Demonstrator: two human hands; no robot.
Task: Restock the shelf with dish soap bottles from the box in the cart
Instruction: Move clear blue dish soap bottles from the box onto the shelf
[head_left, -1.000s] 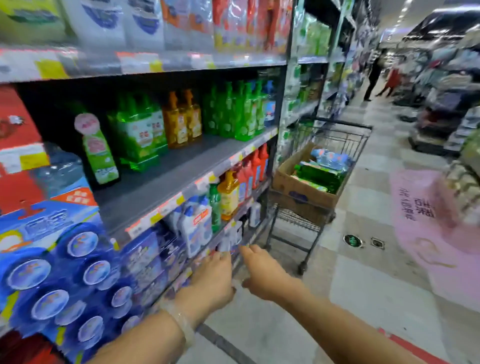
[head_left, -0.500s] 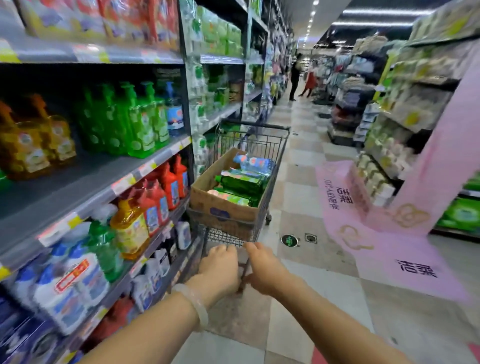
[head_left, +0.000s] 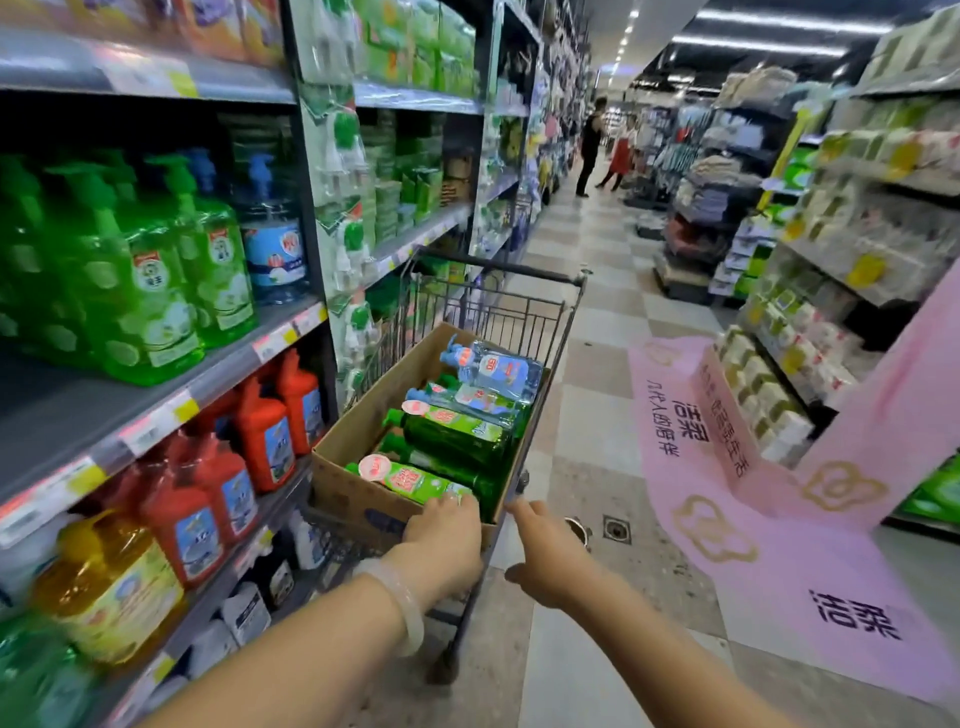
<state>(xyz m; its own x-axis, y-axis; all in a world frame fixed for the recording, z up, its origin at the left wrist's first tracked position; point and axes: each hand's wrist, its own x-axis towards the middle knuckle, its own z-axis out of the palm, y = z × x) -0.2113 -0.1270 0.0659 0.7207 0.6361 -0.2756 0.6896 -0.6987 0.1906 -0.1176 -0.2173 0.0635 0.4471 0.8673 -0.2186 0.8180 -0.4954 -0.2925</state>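
A wire cart stands in the aisle beside the left shelf. It carries an open cardboard box with several dish soap bottles lying flat: green ones near me and clear blue ones at the far end. My left hand reaches over the box's near rim, fingertips touching the base of the nearest light-green bottle. My right hand hovers by the cart's near right corner, fingers extended and holding nothing. Green pump bottles stand on the shelf, with bare shelf in front of them.
Red bottles and a yellow bottle fill the shelf below. A pink display stand with a floor mat lies to the right. Tissue shelves line the right side. Two people stand far down the aisle.
The view has swung right and closed in on the cart. Both hands moved forward; the left one now reaches the box and the nearest green bottle.
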